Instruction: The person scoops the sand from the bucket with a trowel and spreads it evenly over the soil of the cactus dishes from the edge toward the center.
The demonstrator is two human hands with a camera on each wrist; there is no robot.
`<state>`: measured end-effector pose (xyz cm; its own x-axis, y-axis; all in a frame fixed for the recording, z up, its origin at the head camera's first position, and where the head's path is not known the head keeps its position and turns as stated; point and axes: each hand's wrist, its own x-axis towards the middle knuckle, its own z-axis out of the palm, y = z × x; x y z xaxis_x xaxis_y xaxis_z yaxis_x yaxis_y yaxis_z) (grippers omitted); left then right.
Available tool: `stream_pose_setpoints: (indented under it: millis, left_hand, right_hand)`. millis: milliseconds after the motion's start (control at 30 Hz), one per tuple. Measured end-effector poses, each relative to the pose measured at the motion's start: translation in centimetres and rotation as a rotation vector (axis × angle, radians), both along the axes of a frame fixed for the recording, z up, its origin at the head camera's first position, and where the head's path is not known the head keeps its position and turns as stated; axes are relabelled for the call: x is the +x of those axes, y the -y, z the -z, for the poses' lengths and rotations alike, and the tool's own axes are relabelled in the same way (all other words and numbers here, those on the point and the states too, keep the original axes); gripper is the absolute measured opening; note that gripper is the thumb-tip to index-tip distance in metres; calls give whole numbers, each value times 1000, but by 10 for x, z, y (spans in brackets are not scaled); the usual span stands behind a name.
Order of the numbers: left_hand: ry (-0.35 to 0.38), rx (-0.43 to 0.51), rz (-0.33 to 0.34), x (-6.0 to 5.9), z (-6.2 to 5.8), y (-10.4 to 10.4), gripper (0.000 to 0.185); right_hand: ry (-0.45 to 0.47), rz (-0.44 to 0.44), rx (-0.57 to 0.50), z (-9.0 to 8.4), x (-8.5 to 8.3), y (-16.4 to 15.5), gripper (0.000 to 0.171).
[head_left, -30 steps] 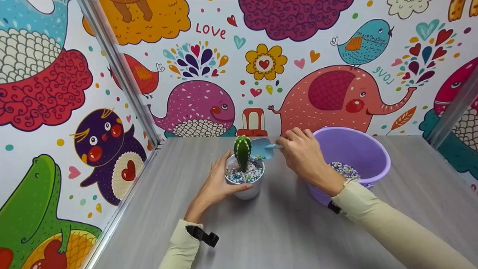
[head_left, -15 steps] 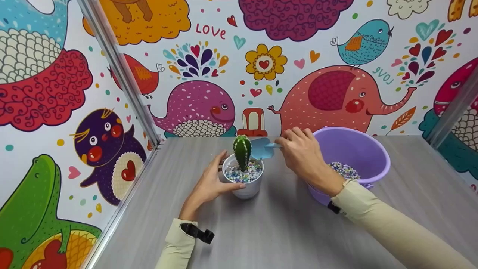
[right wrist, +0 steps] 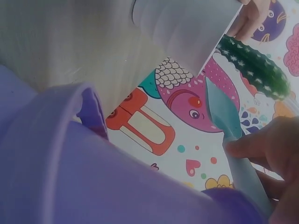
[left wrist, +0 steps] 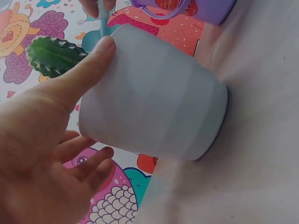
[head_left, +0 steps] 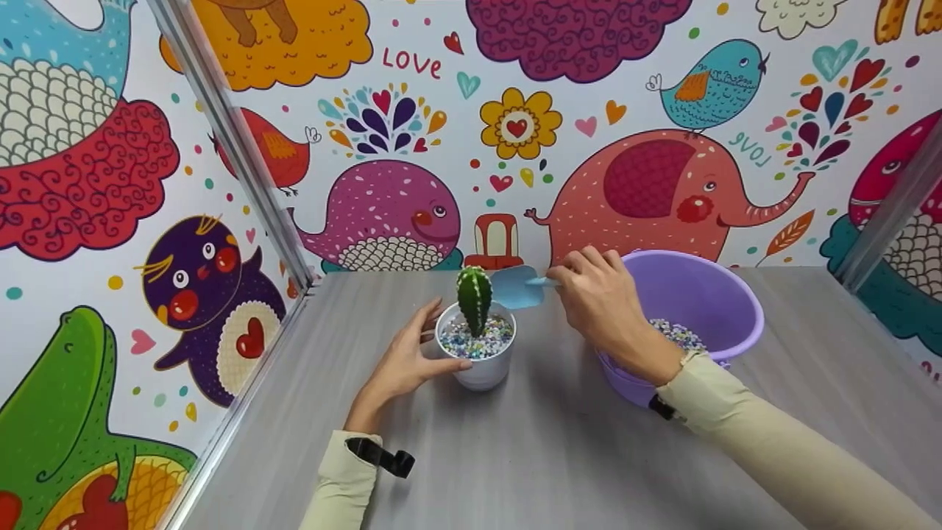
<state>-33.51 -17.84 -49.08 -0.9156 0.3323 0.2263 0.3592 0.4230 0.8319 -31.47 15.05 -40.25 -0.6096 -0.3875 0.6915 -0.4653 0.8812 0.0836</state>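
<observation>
- White plastic, the pot [head_left: 478, 364] stood on the grey table [head_left: 530, 456], a green cactus [head_left: 473, 298] upright in coloured gravel [head_left: 477, 344].
- The left hand [head_left: 405, 361] steadied the pot, thumb along its near wall and fingers loosely spread behind it; the grip looked light, more a touch than a clasp.
- The right hand [head_left: 600, 305] pinched the handle of a blue trowel [head_left: 517, 286], its blade held just beside the cactus, above the pot's rim.
- A purple bucket [head_left: 706, 294] with more gravel sat just right of the pot.
- To my eye, a careless swing of the blade could knock the cactus askew or scatter gravel; spines sat near the left fingers.
</observation>
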Motion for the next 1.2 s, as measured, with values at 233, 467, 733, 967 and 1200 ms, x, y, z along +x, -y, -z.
stream_pose_setpoints:
  millis: [233,467,733,967,1200]
  left_hand:
    - [6,4,18,0,0,1,120]
    - [-57,-13,7,4,-14,1,117]
    - [-270,188,-189,18,-46,-11,69]
    - [-478,276,-221,43,-70,-38,48]
    - [-529,274,-46,63,-77,-85,44]
  right_hand:
    - [51,5,-51,-1,5,-11,22]
    - [86,23,-143,-5,11,-30,21]
    - [107,36,-211,-6,18,-61,18]
    - [118,92,-229,-15,28,-95,24]
    - [197,169,-235,-23,42,-137,30]
